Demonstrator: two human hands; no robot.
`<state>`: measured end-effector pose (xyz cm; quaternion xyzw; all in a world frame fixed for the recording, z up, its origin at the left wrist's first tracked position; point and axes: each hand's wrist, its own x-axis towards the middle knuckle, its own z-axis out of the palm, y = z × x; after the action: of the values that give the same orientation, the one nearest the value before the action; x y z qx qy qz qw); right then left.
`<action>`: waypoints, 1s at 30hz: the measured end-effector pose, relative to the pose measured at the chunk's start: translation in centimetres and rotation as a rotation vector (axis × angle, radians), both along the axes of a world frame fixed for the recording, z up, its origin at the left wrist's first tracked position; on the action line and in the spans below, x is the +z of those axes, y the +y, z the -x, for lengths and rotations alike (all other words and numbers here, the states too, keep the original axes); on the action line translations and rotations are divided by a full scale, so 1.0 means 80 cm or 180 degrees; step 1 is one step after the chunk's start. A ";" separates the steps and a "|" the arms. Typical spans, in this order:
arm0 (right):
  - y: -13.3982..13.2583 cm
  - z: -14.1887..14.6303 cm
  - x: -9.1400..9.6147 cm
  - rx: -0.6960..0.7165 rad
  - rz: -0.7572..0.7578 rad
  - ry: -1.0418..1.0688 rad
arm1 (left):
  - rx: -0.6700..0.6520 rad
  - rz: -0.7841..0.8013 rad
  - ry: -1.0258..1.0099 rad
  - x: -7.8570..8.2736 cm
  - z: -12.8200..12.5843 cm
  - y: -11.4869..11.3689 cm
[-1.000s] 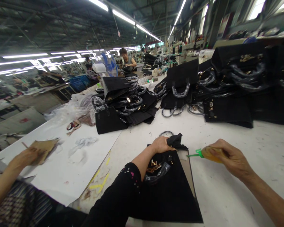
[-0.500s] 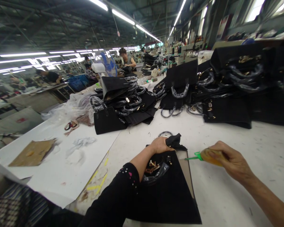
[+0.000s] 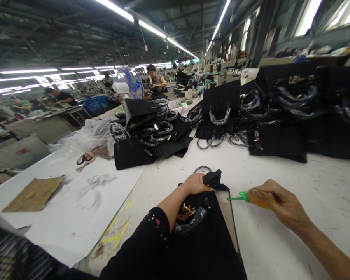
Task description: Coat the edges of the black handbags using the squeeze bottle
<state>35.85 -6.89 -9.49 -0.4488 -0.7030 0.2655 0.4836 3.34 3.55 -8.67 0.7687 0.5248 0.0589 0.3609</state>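
Observation:
A black handbag [image 3: 210, 241] with gold hardware and plastic-wrapped handles lies flat on the white table [image 3: 280, 175] in front of me. My left hand [image 3: 196, 182] is closed on a folded black piece [image 3: 214, 179] at the bag's far edge. My right hand [image 3: 282, 204] grips a small yellow squeeze bottle [image 3: 258, 197] whose green nozzle [image 3: 237, 198] points left at the bag's tan inner edge [image 3: 225, 210], just short of it.
Piles of black handbags [image 3: 151, 132] [image 3: 280, 112] crowd the far side of the table. A white sheet [image 3: 72, 210] with a brown cardboard piece [image 3: 33, 193] lies at left beside clear plastic wrap [image 3: 87, 134]. A person [image 3: 156, 77] sits far back, near a fan [image 3: 132, 83].
Another person's arm, reaching to the cardboard piece at left a second ago, has withdrawn out of view. My view has tipped up slightly; both my hands keep their hold.

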 end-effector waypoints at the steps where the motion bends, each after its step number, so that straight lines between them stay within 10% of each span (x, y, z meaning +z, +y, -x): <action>1: -0.002 0.000 0.000 0.0067 0.0025 -0.0016 | -0.0003 0.0003 0.0005 0.000 0.000 0.000; 30: -0.023 -0.011 -0.018 -0.0184 -0.0317 -0.0106 | -0.0043 -0.0078 -0.0096 0.000 0.000 0.000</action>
<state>36.75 -8.72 -10.92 -0.4486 -0.7100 0.2086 0.5011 3.36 3.53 -8.66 0.7756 0.5133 0.0744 0.3598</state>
